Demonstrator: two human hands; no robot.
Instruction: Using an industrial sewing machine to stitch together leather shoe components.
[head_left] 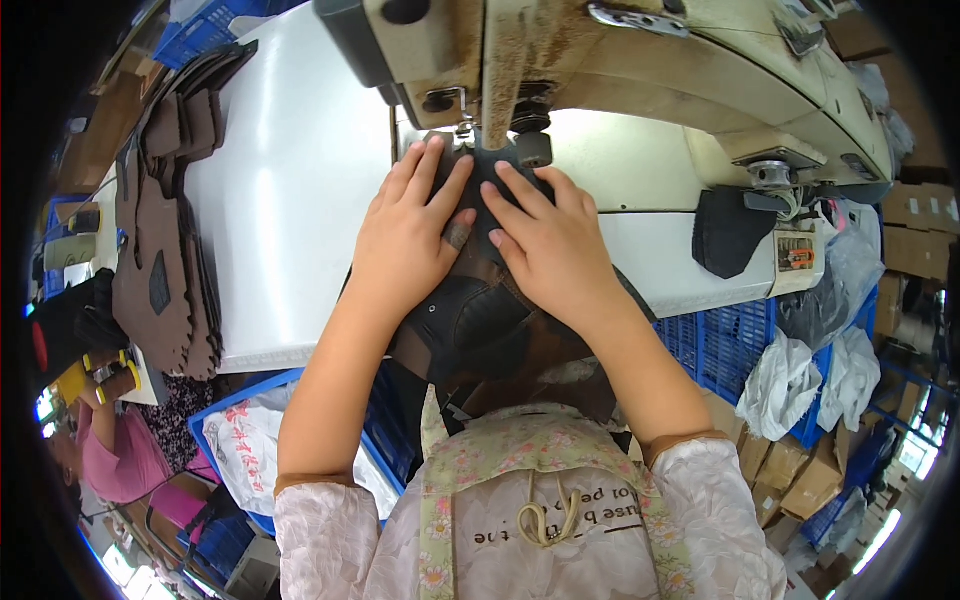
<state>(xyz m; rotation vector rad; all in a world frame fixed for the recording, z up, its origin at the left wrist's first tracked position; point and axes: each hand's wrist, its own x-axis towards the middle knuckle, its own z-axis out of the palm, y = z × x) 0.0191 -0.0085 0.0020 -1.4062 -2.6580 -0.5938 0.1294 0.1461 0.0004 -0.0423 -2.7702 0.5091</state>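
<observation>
A dark brown and black leather workpiece (478, 325) lies under the sewing machine (640, 65), its near part draping over the table edge toward my lap. My left hand (405, 235) rests flat on its left side, fingers stretched toward the presser foot (464, 138). A greyish patch shows on that thumb. On the right side of the piece, my right hand (555, 245) presses down with fingers spread. Both sets of fingertips are close to the needle area, just short of the foot. The seam itself is too small to make out.
A stack of brown leather cut pieces (160, 240) lies at the left of the white table (280, 200). Right of the machine sits a black piece (732, 232). Blue crates (735, 345) stand below, with cardboard boxes (790, 470) beyond. A person in pink (125, 455) is at far left.
</observation>
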